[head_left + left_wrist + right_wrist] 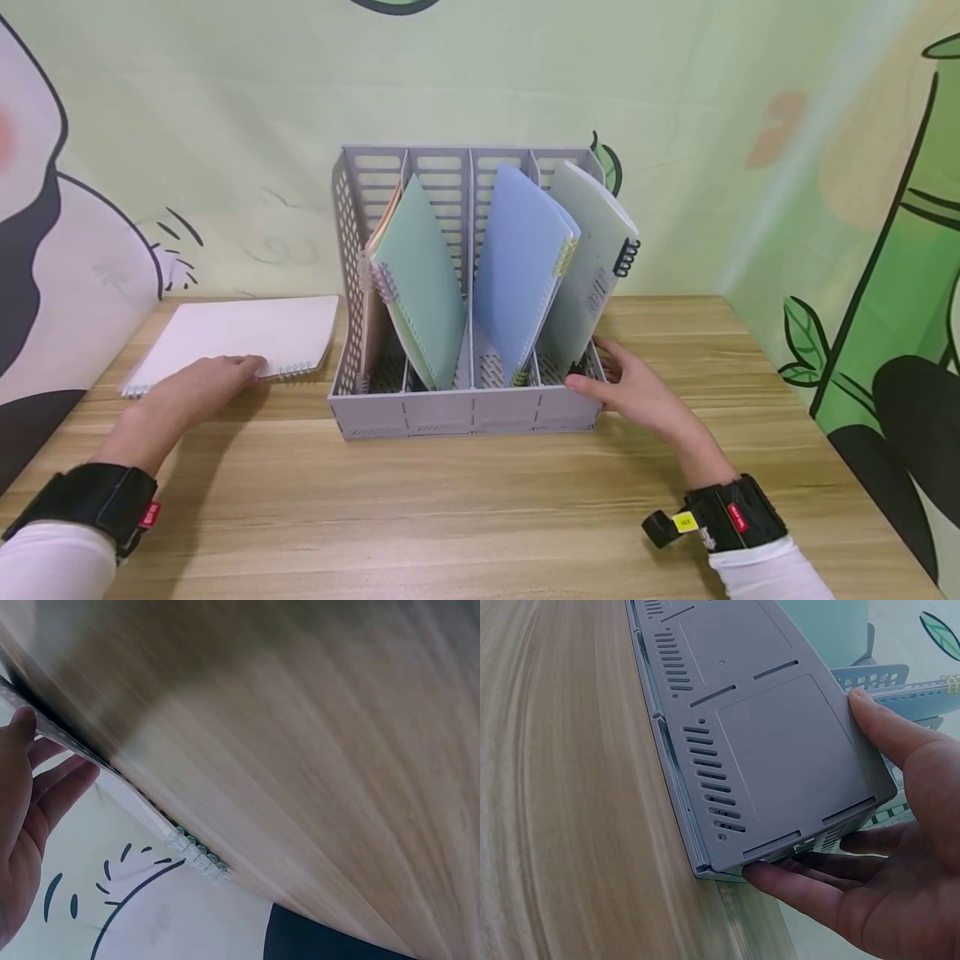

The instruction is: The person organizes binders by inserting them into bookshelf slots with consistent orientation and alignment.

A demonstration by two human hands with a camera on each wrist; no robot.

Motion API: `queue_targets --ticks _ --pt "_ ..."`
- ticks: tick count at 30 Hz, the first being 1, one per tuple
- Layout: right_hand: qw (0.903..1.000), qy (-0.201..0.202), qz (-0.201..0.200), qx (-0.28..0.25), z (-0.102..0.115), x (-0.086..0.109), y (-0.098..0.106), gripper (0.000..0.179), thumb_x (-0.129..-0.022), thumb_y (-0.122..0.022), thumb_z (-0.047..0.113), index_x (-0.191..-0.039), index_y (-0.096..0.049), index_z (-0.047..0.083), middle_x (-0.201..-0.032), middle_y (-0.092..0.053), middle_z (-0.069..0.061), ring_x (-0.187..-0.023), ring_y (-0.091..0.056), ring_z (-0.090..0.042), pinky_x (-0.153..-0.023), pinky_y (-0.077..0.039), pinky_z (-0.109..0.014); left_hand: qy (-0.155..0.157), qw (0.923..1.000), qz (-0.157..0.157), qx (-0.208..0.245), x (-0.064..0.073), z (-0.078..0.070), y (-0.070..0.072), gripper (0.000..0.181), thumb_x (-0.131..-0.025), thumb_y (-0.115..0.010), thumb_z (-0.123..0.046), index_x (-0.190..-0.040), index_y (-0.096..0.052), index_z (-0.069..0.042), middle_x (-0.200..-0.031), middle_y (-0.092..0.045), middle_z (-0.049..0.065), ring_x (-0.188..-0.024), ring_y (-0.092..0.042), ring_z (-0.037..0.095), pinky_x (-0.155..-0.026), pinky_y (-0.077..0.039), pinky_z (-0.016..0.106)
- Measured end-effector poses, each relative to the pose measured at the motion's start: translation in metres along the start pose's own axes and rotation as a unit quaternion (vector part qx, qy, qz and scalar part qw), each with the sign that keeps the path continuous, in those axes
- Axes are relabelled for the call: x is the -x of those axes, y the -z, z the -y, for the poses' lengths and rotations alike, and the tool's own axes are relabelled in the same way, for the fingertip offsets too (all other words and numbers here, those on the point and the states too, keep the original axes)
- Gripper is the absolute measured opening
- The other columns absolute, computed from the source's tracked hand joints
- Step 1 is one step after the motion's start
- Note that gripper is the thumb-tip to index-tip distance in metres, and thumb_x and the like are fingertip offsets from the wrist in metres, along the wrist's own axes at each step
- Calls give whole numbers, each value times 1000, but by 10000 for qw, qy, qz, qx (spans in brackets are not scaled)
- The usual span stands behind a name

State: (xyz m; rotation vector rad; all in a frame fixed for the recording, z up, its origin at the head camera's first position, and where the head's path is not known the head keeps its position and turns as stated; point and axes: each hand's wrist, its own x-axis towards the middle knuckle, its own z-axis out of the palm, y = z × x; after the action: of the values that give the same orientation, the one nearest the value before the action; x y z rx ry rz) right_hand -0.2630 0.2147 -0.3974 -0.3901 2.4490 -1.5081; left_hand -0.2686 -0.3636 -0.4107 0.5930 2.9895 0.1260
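On the left of the table lies a white spiral notebook [247, 325], with pale rings [199, 855] along its near edge. My left hand [206, 385] pinches that near edge, thumb at the edge and fingers over the cover. A grey file organizer [442, 414] with four upright compartments stands in the middle. Gripping its front right corner is my right hand [637, 392], thumb on the front rim and fingers against the side wall. Leaning in the organizer are a green notebook [423, 283], a blue notebook [521, 258] and a pale grey-green notebook [588, 267] with black rings.
A brownish notebook [375, 325] stands in the leftmost compartment, partly hidden behind the green one. The wood-grain table [480, 517] stretches in front of the organizer. A printed cloth backdrop [247, 125] hangs behind and at both sides.
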Motion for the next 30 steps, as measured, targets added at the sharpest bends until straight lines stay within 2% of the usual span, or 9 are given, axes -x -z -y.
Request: queue_targets --ticks 3,7,12,14,18,20,21,26,30 --pt "10000 0 7 -10 1 1 0 95 -97 -72 34 -163 -12 -1 -149 -42 -35 -131 -51 -44 -91 -57 -47 486 9977 181 439 -1 0 1 45 -109 -40 -26 -134 -57 7 -128 -61 35 -117 -58 55 -98 -45 65" --pt "10000 -15 0 33 1 1 0 95 -98 -72 35 -163 -12 0 -150 -42 -35 -132 -51 -44 -91 -57 -47 1198 9869 346 1029 -2 1 3 71 -110 -23 -44 -139 -52 13 -133 -55 38 -123 -53 55 -101 -43 65" --pt "10000 -20 -4 75 1 1 0 96 -97 -72 35 -163 -12 0 -150 -42 -34 -132 -50 -44 -90 -57 -46 1399 9811 349 1292 1 1 3 79 -108 -16 -48 -140 -48 18 -137 -51 40 -125 -51 56 -102 -41 66" --pt "10000 -15 -3 56 1 1 0 96 -97 -72 35 -163 -12 0 -150 -42 -34 -132 -51 -44 -90 -57 -46 1267 9832 229 1293 1 1 2 74 -109 -17 -44 -138 -51 15 -135 -53 39 -124 -52 54 -101 -41 65" --pt "10000 4 24 12 2 1 1 96 -97 -72 34 -163 -11 1 -150 -42 -34 -132 -51 -43 -90 -57 -47 168 9987 -254 411 0 2 -3 28 -108 -37 -17 -108 -59 0 -102 -64 23 -94 -64 38 -85 -51 56" --pt "10000 -12 19 1 3 2 1 96 -97 -72 33 -163 -11 1 -150 -42 -34 -132 -51 -43 -90 -57 -47 -368 9975 -585 -133 0 2 -5 10 -102 -46 -3 -95 -53 -6 -90 -57 10 -80 -60 28 -74 -52 50" --pt "10000 -17 24 -26 3 2 1 96 -97 -73 33 -163 -11 0 -150 -42 -35 -132 -51 -43 -90 -58 -47 -589 9950 -710 -372 -1 3 -5 11 -99 -49 2 -92 -51 -7 -86 -53 7 -76 -59 27 -70 -52 49" --pt "9999 -10 40 -134 3 1 1 95 -97 -73 31 -163 -11 -1 -148 -44 -35 -130 -52 -43 -89 -58 -45 -794 9896 -1089 -502 -1 2 -7 12 -93 -57 3 -87 -51 -5 -80 -52 6 -69 -61 29 -64 -53 49" --pt "9999 7 49 -143 2 1 1 95 -97 -73 32 -163 -12 -1 -148 -44 -35 -130 -53 -43 -89 -58 -45 -849 9876 -1209 -523 -2 1 -6 14 -89 -61 3 -85 -50 -4 -76 -50 4 -64 -58 27 -60 -52 47"
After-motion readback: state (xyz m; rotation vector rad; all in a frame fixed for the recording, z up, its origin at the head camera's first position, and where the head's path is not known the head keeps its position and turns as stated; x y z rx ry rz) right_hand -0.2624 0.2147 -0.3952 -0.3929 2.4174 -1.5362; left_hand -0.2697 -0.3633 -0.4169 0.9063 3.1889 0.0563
